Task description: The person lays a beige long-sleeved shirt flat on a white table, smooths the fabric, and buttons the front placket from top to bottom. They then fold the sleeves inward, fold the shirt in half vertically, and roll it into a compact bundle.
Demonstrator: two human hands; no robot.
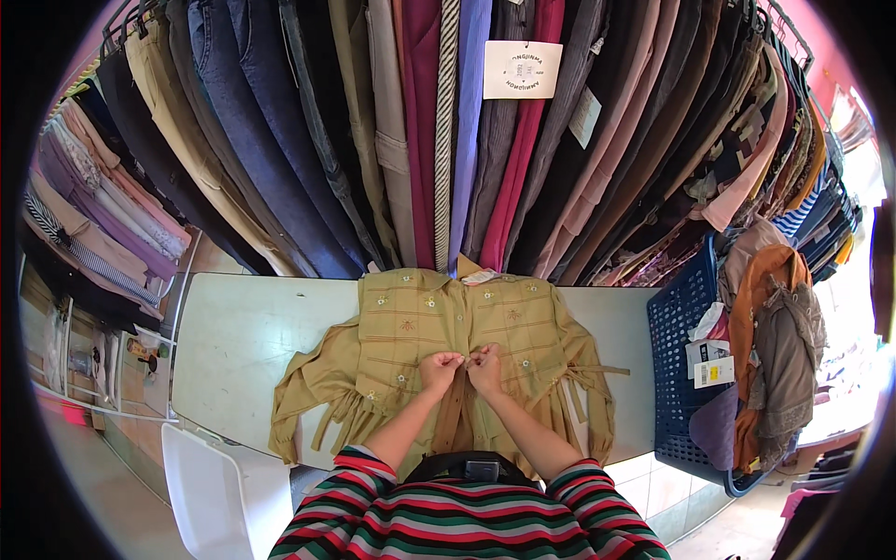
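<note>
An olive-yellow embroidered blouse (413,329) lies face up on a white table (245,350), its sleeves and ties spread to both sides. Small flowers and brown lines decorate its upper part, and its front placket runs down the middle. At that placket my left hand (441,369) pinches the cloth edge between thumb and fingers. My right hand (484,367) pinches the facing edge, close beside the left. Below the hands the front parts and shows brownish cloth inside. A tag (479,277) sticks out at the collar.
Trousers and other garments (266,140) hang densely along the table's far edge, one with a square paper tag (523,70). A blue plastic basket (682,378) of clothes stands at the right end. More garments (105,203) hang at left, above a white plastic bin (210,490).
</note>
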